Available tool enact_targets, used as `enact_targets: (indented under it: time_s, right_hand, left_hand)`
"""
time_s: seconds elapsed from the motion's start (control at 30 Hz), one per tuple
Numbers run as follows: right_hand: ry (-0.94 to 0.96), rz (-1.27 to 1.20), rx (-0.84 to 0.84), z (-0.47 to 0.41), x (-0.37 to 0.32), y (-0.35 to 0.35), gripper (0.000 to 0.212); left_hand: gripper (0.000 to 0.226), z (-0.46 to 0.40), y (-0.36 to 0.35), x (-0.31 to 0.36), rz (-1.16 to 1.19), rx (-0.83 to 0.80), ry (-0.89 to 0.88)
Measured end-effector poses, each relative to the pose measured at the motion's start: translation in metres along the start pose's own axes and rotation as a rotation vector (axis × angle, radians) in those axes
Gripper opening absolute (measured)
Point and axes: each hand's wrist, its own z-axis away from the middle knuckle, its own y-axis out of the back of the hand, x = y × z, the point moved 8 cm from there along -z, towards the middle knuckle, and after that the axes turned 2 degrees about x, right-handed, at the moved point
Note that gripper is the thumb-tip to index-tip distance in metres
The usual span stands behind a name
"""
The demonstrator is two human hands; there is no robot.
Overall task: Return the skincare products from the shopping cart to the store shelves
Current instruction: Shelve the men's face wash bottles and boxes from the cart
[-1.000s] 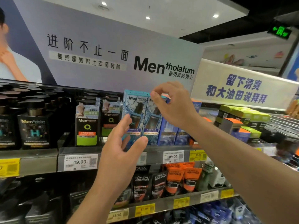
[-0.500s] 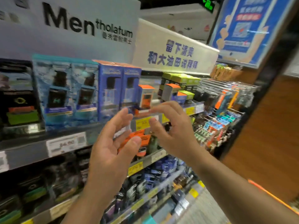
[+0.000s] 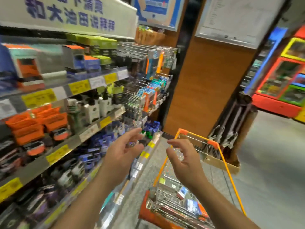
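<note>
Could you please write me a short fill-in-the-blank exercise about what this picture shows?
1. Both hands, the left hand and the right hand, hold ____.
2. The cart has a rim coloured ____.
3. The shelves stand on the person's ____ side.
4. The boxes still to be returned lie inside the ____.

Missing words: nothing; orange; left; cart

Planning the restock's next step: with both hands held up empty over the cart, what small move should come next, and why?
Probably lower the right hand into the shopping cart for a boxed product: both it and the left hand hold nothing, and boxes remain inside.
</note>
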Motion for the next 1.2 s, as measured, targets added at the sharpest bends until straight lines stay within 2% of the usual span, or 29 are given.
enact_targets:
  time_s: [0.2, 0.3, 0.37, 0.47, 0.5, 0.57, 0.63, 0.7, 0.87, 1.2]
  right_hand:
    - [-0.366, 0.046, 0.035, 0.091, 0.106, 0.077, 0.028]
    - [-0.567, 0.101, 0.006, 0.145, 0.151, 0.108, 0.030]
    - [-0.698, 0.184, -0.065, 0.182, 0.179, 0.120, 0.044]
    - [-0.845, 0.411, -0.246, 0.237, 0.211, 0.131, 0.068]
    - [-0.878, 0.493, -0.321, 0.252, 0.216, 0.133, 0.072]
    - [-0.891, 0.630, -0.457, 0.273, 0.220, 0.132, 0.074]
    - [-0.868, 0.696, -0.514, 0.277, 0.220, 0.130, 0.074]
    - [-0.885, 0.679, -0.529, 0.275, 0.223, 0.128, 0.077]
    - [-0.988, 0.602, -0.637, 0.277, 0.239, 0.121, 0.084]
    - [-0.988, 0.597, -0.642, 0.250, 0.264, 0.120, 0.083]
  left_hand:
    - [0.063, 0.018, -0.116, -0.073, -0.131, -0.276, 0.201]
    - [0.086, 0.046, -0.168, -0.117, -0.283, -0.449, 0.322]
    - [0.099, 0.065, -0.195, -0.143, -0.427, -0.553, 0.385]
    - [0.084, 0.083, -0.220, -0.176, -0.672, -0.601, 0.402]
    - [0.088, 0.088, -0.224, -0.185, -0.747, -0.597, 0.413]
    - [0.097, 0.099, -0.230, -0.198, -0.946, -0.616, 0.415]
    - [0.086, 0.107, -0.237, -0.202, -1.141, -0.656, 0.337]
    - [0.080, 0.113, -0.242, -0.201, -1.223, -0.697, 0.287]
    - [0.080, 0.112, -0.242, -0.210, -1.289, -0.786, 0.370]
    - [0.080, 0.079, -0.253, -0.225, -1.295, -0.777, 0.406]
